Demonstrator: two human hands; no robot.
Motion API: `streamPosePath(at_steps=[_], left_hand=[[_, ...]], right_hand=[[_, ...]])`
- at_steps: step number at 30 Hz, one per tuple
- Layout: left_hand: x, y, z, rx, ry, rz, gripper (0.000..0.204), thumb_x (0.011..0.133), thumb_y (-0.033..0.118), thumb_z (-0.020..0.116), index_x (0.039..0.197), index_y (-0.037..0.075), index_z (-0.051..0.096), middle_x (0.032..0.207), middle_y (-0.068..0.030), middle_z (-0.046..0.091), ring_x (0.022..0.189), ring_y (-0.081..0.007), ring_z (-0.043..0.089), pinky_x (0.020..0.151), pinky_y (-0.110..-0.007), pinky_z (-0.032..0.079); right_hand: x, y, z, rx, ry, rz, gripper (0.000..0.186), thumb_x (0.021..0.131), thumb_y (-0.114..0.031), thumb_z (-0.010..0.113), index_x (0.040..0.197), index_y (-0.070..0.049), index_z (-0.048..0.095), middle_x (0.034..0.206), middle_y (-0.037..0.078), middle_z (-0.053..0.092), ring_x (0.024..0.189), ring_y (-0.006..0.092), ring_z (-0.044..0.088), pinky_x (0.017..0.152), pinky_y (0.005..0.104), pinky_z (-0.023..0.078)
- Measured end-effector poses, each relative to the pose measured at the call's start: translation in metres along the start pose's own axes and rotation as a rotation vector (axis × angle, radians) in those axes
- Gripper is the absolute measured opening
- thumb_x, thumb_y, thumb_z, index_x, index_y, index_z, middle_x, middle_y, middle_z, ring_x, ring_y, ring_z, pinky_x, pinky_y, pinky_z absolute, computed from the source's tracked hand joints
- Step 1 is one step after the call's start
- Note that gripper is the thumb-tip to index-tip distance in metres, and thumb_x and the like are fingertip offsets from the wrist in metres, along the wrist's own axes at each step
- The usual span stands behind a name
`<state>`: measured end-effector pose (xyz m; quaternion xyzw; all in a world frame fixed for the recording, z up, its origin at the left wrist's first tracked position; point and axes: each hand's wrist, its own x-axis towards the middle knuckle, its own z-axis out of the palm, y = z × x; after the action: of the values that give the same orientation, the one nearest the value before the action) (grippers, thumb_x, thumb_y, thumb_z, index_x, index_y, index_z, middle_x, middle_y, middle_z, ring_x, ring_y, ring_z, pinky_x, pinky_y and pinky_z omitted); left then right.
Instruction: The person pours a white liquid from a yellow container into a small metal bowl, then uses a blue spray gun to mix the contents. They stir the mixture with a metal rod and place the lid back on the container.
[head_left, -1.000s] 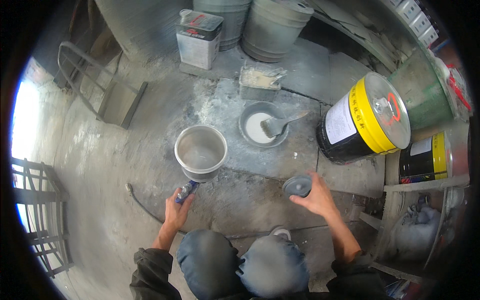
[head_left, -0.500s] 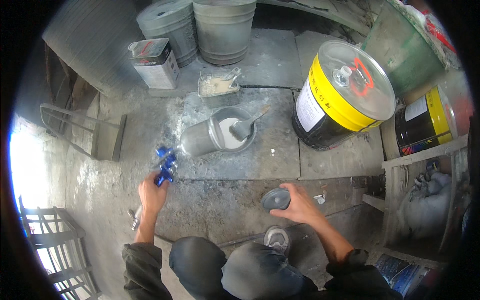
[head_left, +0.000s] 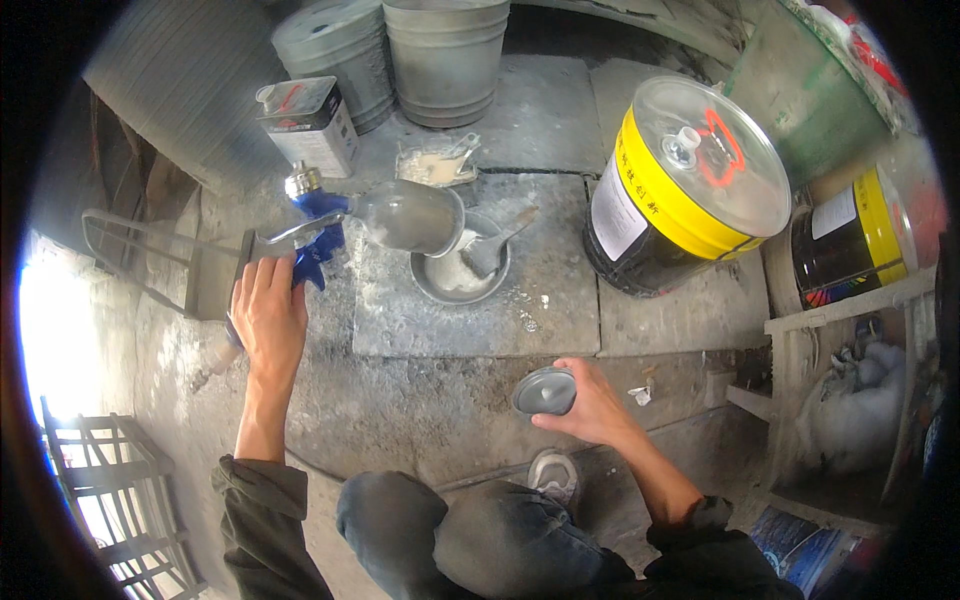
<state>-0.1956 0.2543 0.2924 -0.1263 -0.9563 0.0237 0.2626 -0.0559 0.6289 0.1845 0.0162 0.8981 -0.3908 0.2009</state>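
Note:
My left hand (head_left: 270, 315) is closed round the handle of a blue spray gun (head_left: 322, 245). The gun's silver nozzle points away from me. Its grey paint cup (head_left: 410, 217) is tipped sideways, with the open mouth over the rim of a metal bowl (head_left: 430, 288). Whitish liquid lies in the bowl, and a paint brush (head_left: 487, 254) leans in it with its handle toward the upper right. Nearer to me, my right hand (head_left: 590, 402) grips a round grey lid (head_left: 544, 391) by its edge, apart from the gun.
Behind the bowl sit a crusted tray (head_left: 438, 165) and a rectangular can (head_left: 312, 125). Two metal buckets (head_left: 447, 60) stand at the back. A large black-and-yellow drum (head_left: 690, 190) is on the right, beside a wooden rack (head_left: 850, 310). A metal frame (head_left: 215, 270) lies at left.
My left hand has raised the spray gun up and away, and the tilted cup has moved upward over the bowl's far left side. My right hand has turned the lid slightly.

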Motion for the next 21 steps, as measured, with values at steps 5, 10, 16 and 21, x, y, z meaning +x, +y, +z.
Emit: streamPosePath(at_steps=[5, 10, 16, 21], left_hand=[[-0.002, -0.002, -0.006, 0.015, 0.053, 0.049, 0.039, 0.070, 0.002, 0.073, 0.108, 0.006, 0.064, 0.096, -0.0075, 0.061, 0.092, -0.0280, 0.058, 0.080, -0.041, 0.047], [-0.023, -0.015, 0.007, -0.014, -0.049, -0.012, 0.035, 0.070, 0.002, 0.073, 0.104, 0.006, 0.063, 0.097, -0.0080, 0.061, 0.095, -0.0291, 0.058, 0.081, -0.041, 0.047], [-0.100, -0.067, 0.026, -0.440, -0.093, -0.512, 0.021, 0.079, 0.011, 0.073, 0.095, 0.002, 0.063, 0.076, -0.0124, 0.065, 0.068, -0.0276, 0.064, 0.063, -0.038, 0.048], [-0.194, -0.081, 0.021, -0.924, -0.390, -1.071, 0.022, 0.088, 0.021, 0.071, 0.078, 0.004, 0.061, 0.058, 0.0014, 0.053, 0.047, -0.0076, 0.048, 0.043, -0.027, 0.035]], right_hand=[[0.003, -0.007, 0.000, -0.078, 0.055, -0.041, 0.090, 0.066, -0.044, 0.086, 0.133, -0.001, 0.042, 0.124, 0.024, 0.055, 0.119, 0.0408, 0.052, 0.101, 0.0471, 0.043], [0.012, -0.024, -0.007, -0.110, 0.054, -0.103, 0.089, 0.064, -0.040, 0.087, 0.132, -0.002, 0.043, 0.125, 0.024, 0.054, 0.120, 0.0389, 0.051, 0.102, 0.0455, 0.043], [0.044, -0.049, -0.041, -0.245, 0.098, -0.228, 0.089, 0.063, -0.035, 0.088, 0.131, -0.001, 0.043, 0.125, 0.024, 0.054, 0.118, 0.0401, 0.052, 0.102, 0.0446, 0.043], [0.092, -0.094, -0.066, -0.441, 0.162, -0.418, 0.089, 0.063, -0.036, 0.088, 0.131, 0.000, 0.043, 0.124, 0.026, 0.055, 0.116, 0.0406, 0.053, 0.102, 0.0452, 0.042]])
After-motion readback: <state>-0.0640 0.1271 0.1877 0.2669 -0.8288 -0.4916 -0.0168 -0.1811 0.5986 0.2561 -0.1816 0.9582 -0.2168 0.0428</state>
